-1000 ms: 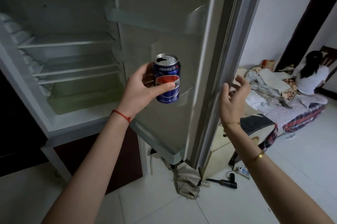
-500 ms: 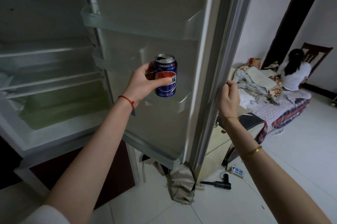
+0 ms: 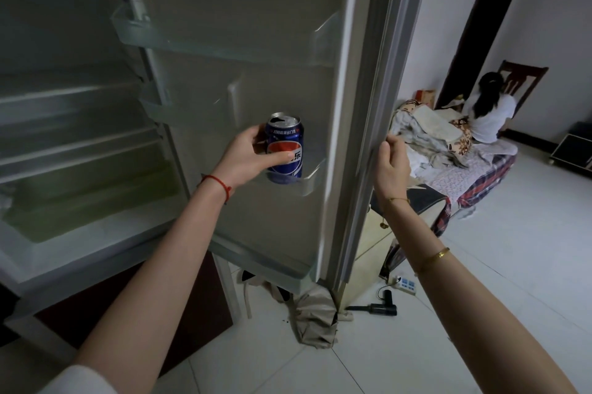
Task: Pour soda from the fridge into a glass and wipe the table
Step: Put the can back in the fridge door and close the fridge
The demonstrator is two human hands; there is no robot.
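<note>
At the open fridge door [image 3: 250, 98], our left hand [image 3: 246, 159] is wrapped around the soda can [image 3: 284, 146], thumb across its front, with the can's base just at the lip of the lower door shelf [image 3: 307, 180]; we cannot tell whether it is resting in that shelf or held clear of it. The can's tab is already popped, since a dark opening shows in the lid.

A second ago our right hand [image 3: 390, 166] hung spread and empty beside the door; half a second ago it reached the door's outer edge [image 3: 378, 124], and now its fingers are curled onto that edge in a loose grasp. The door also fills more of the view than it did, and the fridge's interior has slid off to the left. We read this as fetching the soda being nearly done, with the door about to be swung shut. With the can open, it needs to stay upright while we do that.

The upper door shelf [image 3: 198, 47] looks empty. The fridge's inner shelves [image 3: 73, 143] appear bare, and a greenish drawer [image 3: 93, 198] sits low; its contents are too dim to tell. No glass or table is in sight.
</note>
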